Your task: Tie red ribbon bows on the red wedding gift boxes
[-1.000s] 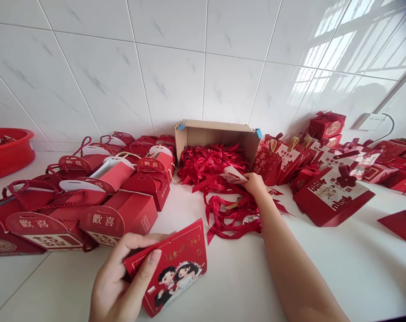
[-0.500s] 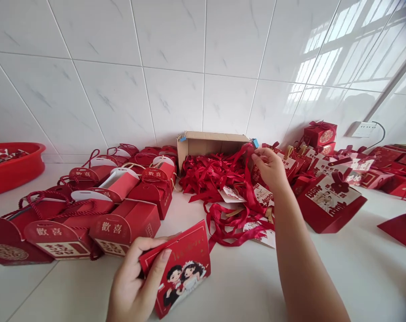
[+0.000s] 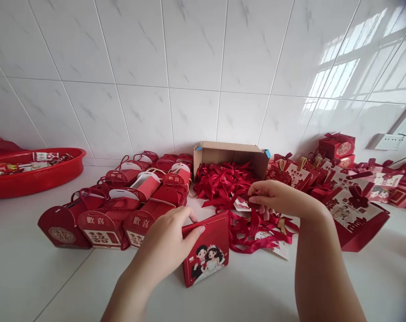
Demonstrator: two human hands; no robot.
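Note:
My left hand (image 3: 171, 239) grips the top edge of a red gift box (image 3: 206, 255) with a printed cartoon bride and groom; the box is tilted just above or on the counter, I cannot tell which. To the right, my right hand (image 3: 265, 197) is over the loose ribbons with its fingers bent and closed on a red ribbon (image 3: 253, 223), partly hidden by the fingers. A small white printed tag (image 3: 241, 204) lies right beside its fingertips. Behind, a cardboard box (image 3: 229, 146) lies on its side, spilling a heap of red ribbons (image 3: 223, 179).
Several red boxes with cord handles (image 3: 105, 223) stand in rows at left. Beyond them is a red plastic basin (image 3: 65, 167) of small packets. More red boxes with printed cards (image 3: 350, 214) crowd the right. A tiled wall (image 3: 196, 53) closes the back, with a power socket (image 3: 387, 141).
My right hand has come down from the cardboard box's edge to the ribbons in front. The view has shifted left, and the gift box in my left hand stands more upright.

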